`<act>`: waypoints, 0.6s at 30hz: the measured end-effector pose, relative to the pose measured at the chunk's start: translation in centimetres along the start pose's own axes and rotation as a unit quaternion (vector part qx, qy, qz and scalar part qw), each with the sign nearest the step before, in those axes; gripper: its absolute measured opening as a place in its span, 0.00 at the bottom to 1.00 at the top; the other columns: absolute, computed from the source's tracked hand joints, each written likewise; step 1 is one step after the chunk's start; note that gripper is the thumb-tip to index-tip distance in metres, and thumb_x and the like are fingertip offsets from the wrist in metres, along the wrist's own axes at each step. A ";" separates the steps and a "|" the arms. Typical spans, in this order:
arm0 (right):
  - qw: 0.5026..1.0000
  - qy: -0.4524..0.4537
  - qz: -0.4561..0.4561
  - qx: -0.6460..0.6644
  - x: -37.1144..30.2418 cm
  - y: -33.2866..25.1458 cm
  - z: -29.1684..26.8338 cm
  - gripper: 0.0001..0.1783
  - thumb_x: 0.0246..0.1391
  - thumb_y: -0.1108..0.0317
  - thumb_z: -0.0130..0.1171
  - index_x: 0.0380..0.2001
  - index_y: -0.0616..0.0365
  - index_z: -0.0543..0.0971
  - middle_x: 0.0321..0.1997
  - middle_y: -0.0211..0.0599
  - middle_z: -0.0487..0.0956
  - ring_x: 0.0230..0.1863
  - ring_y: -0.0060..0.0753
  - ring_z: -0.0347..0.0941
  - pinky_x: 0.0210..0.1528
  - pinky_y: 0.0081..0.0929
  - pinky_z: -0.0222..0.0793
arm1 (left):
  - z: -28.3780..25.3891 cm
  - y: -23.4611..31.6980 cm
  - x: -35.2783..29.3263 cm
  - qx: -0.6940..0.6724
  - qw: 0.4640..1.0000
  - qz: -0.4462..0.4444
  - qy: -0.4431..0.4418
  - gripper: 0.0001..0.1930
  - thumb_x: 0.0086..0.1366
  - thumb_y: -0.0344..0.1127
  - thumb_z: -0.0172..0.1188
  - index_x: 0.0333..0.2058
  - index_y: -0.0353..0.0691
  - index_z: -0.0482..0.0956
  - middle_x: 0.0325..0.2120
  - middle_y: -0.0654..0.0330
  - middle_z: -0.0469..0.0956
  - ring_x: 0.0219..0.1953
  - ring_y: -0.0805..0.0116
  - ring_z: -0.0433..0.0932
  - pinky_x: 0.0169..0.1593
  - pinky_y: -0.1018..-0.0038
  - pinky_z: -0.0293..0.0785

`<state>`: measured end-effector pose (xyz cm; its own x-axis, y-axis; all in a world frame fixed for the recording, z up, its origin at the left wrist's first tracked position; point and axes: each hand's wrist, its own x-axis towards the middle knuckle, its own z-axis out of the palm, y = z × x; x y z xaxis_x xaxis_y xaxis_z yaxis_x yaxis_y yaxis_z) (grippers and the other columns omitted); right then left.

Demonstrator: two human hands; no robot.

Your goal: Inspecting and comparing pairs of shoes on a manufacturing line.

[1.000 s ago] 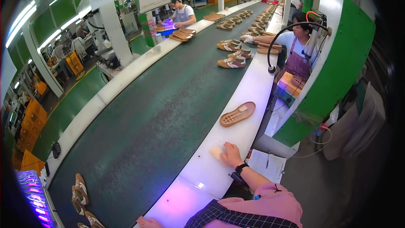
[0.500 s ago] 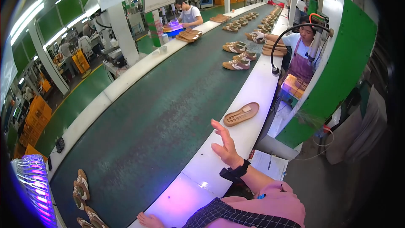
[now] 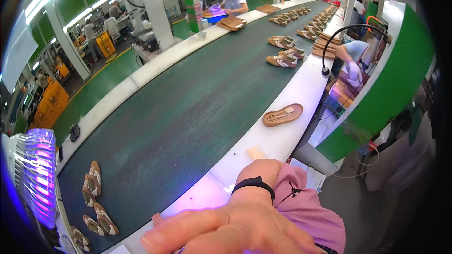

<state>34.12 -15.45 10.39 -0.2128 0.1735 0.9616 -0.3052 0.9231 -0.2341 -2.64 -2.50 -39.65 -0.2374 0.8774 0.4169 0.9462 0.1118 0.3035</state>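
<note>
My right hand [image 3: 240,228], with a black band at the wrist, is raised close in the foreground, its fingers stretched out and apart and nothing visible in them. Behind it, only the fingertips of my left hand [image 3: 157,219] show, lying on the white ledge [image 3: 200,197]; the rest is hidden. Beyond my right wrist, a small pale yellow piece [image 3: 256,153] lies on the ledge. Farther along lies a brown shoe sole [image 3: 282,115] with a grid of hollows and a pale patch.
A dark green conveyor belt [image 3: 155,136] runs away from me. Brown-and-white sneakers [image 3: 282,60] stand on its far part, others [image 3: 101,218] at near left. A lit purple lamp [image 3: 40,178] is at left. A co-worker's gloved hand [image 3: 353,73] is beside the green panel [image 3: 395,75].
My right hand has swung from above the ledge toward the camera, uncovering the pale yellow piece. The co-worker's hand has left the shoes on the belt. The whole view has shifted.
</note>
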 end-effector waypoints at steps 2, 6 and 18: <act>0.997 -0.042 0.035 -0.061 0.0 -0.7 0.5 0.33 0.60 0.52 0.42 0.52 0.77 0.65 0.53 0.75 0.61 0.56 0.74 0.58 0.58 0.53 0.57 | 0.1 0.8 0.2 -0.002 1.000 -0.005 -0.003 0.22 0.53 0.32 0.49 0.49 0.35 0.66 0.51 0.52 0.67 0.61 0.51 0.58 0.63 0.52 0.49; 0.998 0.047 0.013 0.047 3.1 -0.5 0.9 0.35 0.60 0.50 0.42 0.46 0.82 0.69 0.50 0.71 0.67 0.53 0.69 0.66 0.55 0.50 0.63 | -1.4 4.3 0.5 -0.012 1.000 -0.001 -0.020 0.23 0.53 0.32 0.49 0.50 0.35 0.66 0.51 0.52 0.67 0.61 0.51 0.58 0.63 0.52 0.49; 0.993 0.113 0.013 0.033 2.2 3.1 1.4 0.45 0.51 0.37 0.44 0.55 0.71 0.61 0.58 0.69 0.57 0.60 0.63 0.55 0.59 0.51 0.53 | -9.7 10.3 1.0 -0.030 0.995 0.049 -0.079 0.23 0.53 0.33 0.49 0.50 0.35 0.66 0.50 0.52 0.68 0.61 0.51 0.59 0.62 0.52 0.49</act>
<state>31.41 -12.70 11.58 -0.0095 0.2770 0.9608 -0.3634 0.8942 -0.2614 4.76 -4.99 -27.82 -0.1023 0.9456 0.3088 0.9472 -0.0023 0.3207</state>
